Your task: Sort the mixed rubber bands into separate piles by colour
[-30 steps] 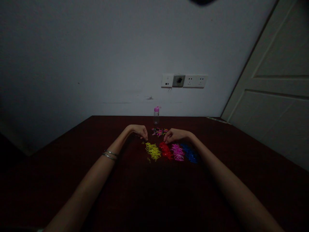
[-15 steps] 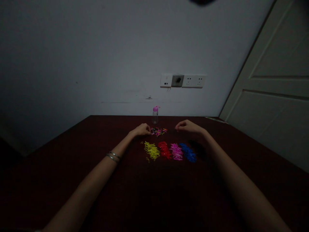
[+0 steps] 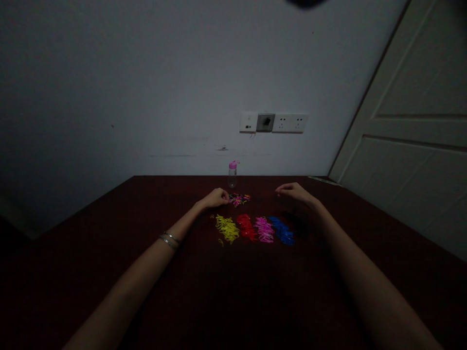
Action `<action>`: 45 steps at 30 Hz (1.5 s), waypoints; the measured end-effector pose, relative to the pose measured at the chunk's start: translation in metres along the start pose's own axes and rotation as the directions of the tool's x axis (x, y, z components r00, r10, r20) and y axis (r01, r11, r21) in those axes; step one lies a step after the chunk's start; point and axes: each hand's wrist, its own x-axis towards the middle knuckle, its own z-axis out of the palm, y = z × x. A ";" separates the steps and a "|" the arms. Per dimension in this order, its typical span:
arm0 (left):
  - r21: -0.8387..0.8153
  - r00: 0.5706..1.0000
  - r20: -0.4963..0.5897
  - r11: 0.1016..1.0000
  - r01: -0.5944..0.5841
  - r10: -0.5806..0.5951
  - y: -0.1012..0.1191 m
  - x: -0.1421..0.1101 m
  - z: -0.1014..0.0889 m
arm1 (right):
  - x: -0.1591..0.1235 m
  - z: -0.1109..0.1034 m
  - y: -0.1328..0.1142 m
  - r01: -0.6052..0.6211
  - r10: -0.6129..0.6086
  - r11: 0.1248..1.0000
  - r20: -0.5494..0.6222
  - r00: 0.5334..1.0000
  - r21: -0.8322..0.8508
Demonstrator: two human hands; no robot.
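Note:
Small rubber bands lie on a dark red table in a mixed-colour pile and in separate heaps nearer me. My left hand rests at the left edge of the mixed pile, fingers curled and closed; what they hold, if anything, is hidden. To the right of that pile, apart from it, is my right hand, its fingertips pinched together; anything between them is too small to make out. The heaps run from left to right: yellow rubber bands, red rubber bands, pink rubber bands and blue rubber bands.
A clear bottle with a pink lid stands upright behind the mixed pile. The table meets a pale wall carrying sockets. A panelled door is on the right. A dark patch right of the blue heap is unclear.
My right hand has moved a little to the right, away from the mixed pile. My left hand stays at the pile's edge. The whole view has shifted slightly.

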 end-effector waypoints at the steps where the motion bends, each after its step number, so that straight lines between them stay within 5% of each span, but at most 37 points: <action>1: -0.021 1.000 -0.008 1.000 -0.018 0.018 0.006 0.000 0.001 | 0.001 0.001 0.000 0.007 -0.007 1.000 -0.001 1.000 -0.007; 9: -0.067 0.969 0.117 0.975 -0.212 0.219 0.065 0.003 0.036 | 0.006 0.009 0.002 -0.025 0.025 1.000 0.017 1.000 -0.006; 17: 0.009 0.931 0.231 0.956 -0.293 0.283 0.074 0.013 0.062 | 0.003 0.014 -0.012 -0.012 0.012 1.000 0.036 0.999 0.005; 21: -0.040 0.956 0.100 0.961 -0.273 0.276 0.058 0.024 0.049 | 0.003 0.016 -0.017 0.013 -0.015 1.000 0.073 0.997 0.027; 25: -0.114 0.988 -0.136 0.990 -0.084 0.069 0.015 0.037 0.029 | 0.004 0.023 -0.019 0.042 -0.046 0.998 0.113 0.992 0.038; 29: -0.221 0.915 -0.360 0.970 0.105 -0.181 -0.030 0.035 0.016 | 0.008 0.037 -0.020 0.110 -0.107 0.994 0.168 0.980 -0.015; 34: -0.467 0.856 -0.370 0.869 0.165 -0.361 -0.048 0.027 0.014 | 0.017 0.055 -0.020 0.182 -0.160 0.979 0.209 0.965 -0.091; 45: -0.445 0.881 -0.395 0.893 0.066 -0.262 -0.054 0.030 0.020 | 0.025 0.101 -0.041 0.304 -0.274 0.865 0.133 0.953 -0.398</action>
